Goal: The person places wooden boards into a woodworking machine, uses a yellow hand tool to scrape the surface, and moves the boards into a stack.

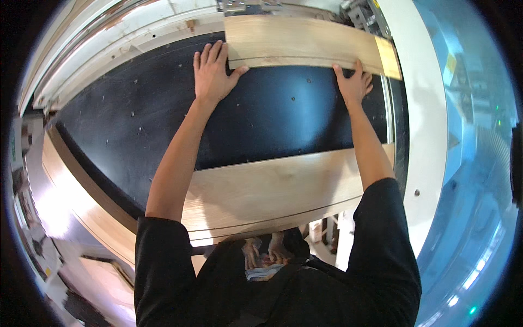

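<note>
Two hands at a light wood board on a dark machine bed.

Dark work surface [261, 120]; nearer wood panel [272, 191] along its near edge; far wood board [305, 43] at the far side. Left hand [211, 73] lies flat, fingers spread, thumb at the far board's corner. Right hand [355, 83] presses the board's near edge, fingers apparently curled over it, though partly hidden.

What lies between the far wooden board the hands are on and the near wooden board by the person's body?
Only the dark table surface between far board and near board, crossed by both forearms; head view.
</note>
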### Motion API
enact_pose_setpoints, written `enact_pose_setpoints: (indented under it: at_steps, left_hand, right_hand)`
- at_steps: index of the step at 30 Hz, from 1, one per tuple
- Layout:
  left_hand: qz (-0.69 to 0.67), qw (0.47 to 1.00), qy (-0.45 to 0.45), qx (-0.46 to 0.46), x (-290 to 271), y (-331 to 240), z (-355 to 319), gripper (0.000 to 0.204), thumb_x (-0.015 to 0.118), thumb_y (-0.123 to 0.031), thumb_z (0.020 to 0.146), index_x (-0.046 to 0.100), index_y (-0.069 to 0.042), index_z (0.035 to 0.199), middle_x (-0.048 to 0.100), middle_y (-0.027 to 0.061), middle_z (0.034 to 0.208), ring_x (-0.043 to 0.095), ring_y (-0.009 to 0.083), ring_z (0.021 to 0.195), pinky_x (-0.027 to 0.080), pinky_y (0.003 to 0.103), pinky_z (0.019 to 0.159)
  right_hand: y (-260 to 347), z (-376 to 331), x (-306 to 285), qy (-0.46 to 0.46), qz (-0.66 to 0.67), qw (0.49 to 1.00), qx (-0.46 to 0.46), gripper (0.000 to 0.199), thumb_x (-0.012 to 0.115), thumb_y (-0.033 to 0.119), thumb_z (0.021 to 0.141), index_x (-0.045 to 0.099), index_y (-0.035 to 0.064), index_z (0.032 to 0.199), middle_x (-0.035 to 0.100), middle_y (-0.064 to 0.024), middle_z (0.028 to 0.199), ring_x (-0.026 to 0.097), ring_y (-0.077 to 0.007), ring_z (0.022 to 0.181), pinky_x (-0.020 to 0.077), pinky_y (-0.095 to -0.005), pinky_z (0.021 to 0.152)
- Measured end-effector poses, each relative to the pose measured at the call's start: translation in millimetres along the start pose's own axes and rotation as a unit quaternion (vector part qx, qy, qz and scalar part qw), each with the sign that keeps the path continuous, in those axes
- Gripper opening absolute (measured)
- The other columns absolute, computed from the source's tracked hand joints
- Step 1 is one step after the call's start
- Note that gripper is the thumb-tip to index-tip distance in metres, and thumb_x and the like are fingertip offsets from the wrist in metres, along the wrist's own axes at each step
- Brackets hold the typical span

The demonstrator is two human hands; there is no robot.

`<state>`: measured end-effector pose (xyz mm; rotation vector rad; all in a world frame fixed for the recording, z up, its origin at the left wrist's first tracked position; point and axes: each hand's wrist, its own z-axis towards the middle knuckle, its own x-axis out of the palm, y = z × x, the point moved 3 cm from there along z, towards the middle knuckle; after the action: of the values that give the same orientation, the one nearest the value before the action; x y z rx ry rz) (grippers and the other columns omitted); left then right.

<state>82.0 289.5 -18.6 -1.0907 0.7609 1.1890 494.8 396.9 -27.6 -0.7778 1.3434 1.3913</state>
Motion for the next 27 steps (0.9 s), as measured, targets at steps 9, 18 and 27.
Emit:
enact_pose_setpoints:
  at_steps: [9,18,27]
  left_hand:
    - [-0.011,1.0,0.0,-0.011,-4,-8,0,0.089,0.063,-0.069,0.091,0.049,-0.005,0.151,0.044,0.0141,0.159,0.034,0.0357,0.151,0.022,0.058,0.125]
    - [-0.019,1.0,-0.022,0.0,-6,-8,0,0.087,0.068,-0.065,0.089,0.052,-0.004,0.149,0.047,0.0144,0.157,0.037,0.0364,0.149,0.024,0.058,0.124]
    - [-0.009,1.0,0.02,-0.016,-15,-11,0,0.082,0.075,-0.055,0.088,0.051,-0.006,0.149,0.046,0.0135,0.158,0.036,0.0354,0.15,0.023,0.054,0.125]
  right_hand:
    - [-10,1,-3,-0.004,0.002,1.0,0.001,0.107,0.062,0.082,0.082,0.032,0.0157,0.161,0.019,-0.0407,0.162,0.007,-0.0521,0.156,0.0031,-0.0656,0.124]
    - [-2,-4,-5,-0.006,0.0,1.0,0.008,0.109,0.062,0.083,0.081,0.032,0.0152,0.161,0.018,-0.0428,0.161,0.007,-0.054,0.155,0.0015,-0.0655,0.124]
    - [3,-10,-14,-0.02,0.042,0.999,0.026,0.105,0.054,0.084,0.086,0.033,0.0131,0.16,0.02,-0.042,0.16,0.012,-0.053,0.154,0.0057,-0.0665,0.124]
